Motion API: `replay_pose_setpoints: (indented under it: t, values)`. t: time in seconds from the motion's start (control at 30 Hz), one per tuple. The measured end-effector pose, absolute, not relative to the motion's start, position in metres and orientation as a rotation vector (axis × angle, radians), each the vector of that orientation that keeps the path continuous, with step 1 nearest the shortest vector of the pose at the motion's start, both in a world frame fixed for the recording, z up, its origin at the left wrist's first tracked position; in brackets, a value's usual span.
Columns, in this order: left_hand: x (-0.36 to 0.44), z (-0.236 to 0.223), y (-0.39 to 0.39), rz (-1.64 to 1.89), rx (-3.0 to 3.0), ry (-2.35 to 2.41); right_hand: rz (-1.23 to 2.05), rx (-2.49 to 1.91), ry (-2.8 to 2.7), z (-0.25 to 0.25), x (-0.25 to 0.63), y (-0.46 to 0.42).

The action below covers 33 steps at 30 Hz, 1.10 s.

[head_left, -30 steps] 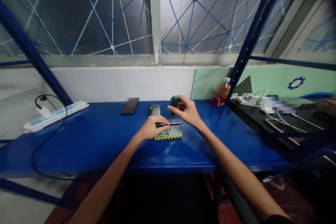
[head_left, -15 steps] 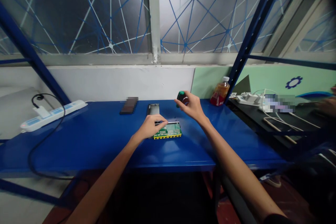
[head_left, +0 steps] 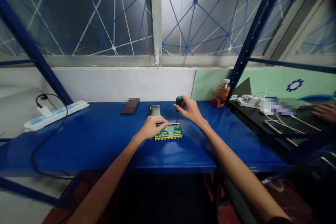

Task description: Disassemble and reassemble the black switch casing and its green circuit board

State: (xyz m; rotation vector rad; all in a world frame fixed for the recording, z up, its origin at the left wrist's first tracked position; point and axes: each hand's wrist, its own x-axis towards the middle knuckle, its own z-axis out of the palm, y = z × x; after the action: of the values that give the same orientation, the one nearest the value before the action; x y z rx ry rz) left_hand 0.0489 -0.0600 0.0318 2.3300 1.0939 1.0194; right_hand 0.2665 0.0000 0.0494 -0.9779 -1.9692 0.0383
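A green circuit board [head_left: 172, 131] with a yellow-edged front lies on the blue table. Along its back edge runs a thin silver bar [head_left: 174, 124]. My left hand [head_left: 152, 126] is closed in a pinch at the left end of this bar. A screwdriver [head_left: 179, 100] with a green and black handle is upright in the closed fingers of my right hand [head_left: 190, 108]. Its thin shaft points down, and the tip is at the bar's right end; whether it touches a screw is too small to tell. Behind my left hand sits a dark grey metal piece [head_left: 154, 110], partly covered.
A black phone-like slab [head_left: 130, 106] lies at the back left. A white power strip [head_left: 56, 114] with a black cable is at the far left. A drink bottle [head_left: 221, 93] stands at the back right. Another person's hand [head_left: 324, 112] is over the neighbouring black table at right.
My right hand has lowered slightly, and the screwdriver has come upright with its tip down at the bar's right end. My left hand keeps its pinch. The view has shifted a little.
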Motion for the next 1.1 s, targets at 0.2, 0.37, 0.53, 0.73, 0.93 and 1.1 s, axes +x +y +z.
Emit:
replay_pose_setpoints:
  t: [0.2,0.37,0.53,0.73,0.93,1.1]
  values:
    - [0.048,0.029,-0.058,1.061,2.341,1.102,0.107,-0.967,-1.870,0.053,0.265,-0.004]
    - [0.047,0.028,-0.055,1.100,2.330,1.190,0.387,-0.893,-1.641,0.058,0.264,-0.007]
    - [0.044,0.023,-0.051,1.106,2.333,1.241,0.573,-0.793,-1.485,0.061,0.260,-0.008]
    - [0.043,0.016,-0.047,1.110,2.357,1.241,0.695,-0.711,-1.460,0.062,0.252,-0.015]
    - [0.044,0.015,-0.047,1.109,2.362,1.226,0.708,-0.700,-1.483,0.061,0.247,-0.019]
    - [0.044,0.016,-0.048,1.100,2.352,1.196,0.689,-0.719,-1.474,0.062,0.246,-0.021]
